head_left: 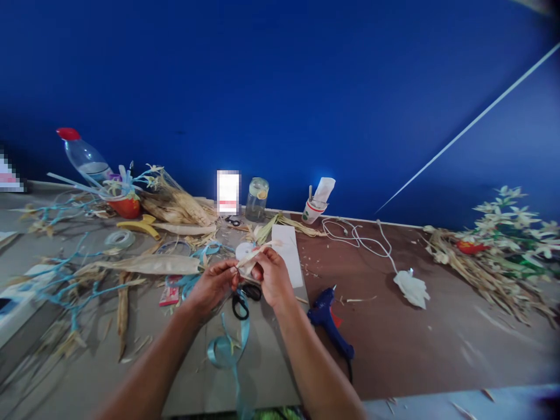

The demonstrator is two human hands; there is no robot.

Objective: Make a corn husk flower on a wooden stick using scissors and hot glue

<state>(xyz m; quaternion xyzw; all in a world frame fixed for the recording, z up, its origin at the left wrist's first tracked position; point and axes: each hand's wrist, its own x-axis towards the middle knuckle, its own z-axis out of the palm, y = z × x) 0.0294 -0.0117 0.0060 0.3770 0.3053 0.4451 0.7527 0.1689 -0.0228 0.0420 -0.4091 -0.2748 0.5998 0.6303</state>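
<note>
Both hands meet over the middle of the table, pinching a pale strip of dried corn husk [248, 257] between them. My left hand [217, 282] has its fingertips closed on the strip's lower end. My right hand [273, 274] grips it higher up, and the fingers cover part of it. Just beneath the hands lie black-handled scissors [240, 305]. Light blue ribbon [222, 352] curls on the table below them. Behind the fingers sits a white roll [244, 251], partly hidden. A long dried husk [153, 264] stretches out to the left.
A blue glue gun [330, 321] lies right of my forearm, its cord running toward the front edge. At the back stand a glass jar [257, 199], a white cup [313, 211] and a tilted bottle [85, 156]. Blue-wrapped stems [74, 291] spread left; husk flowers [510, 216] stand far right.
</note>
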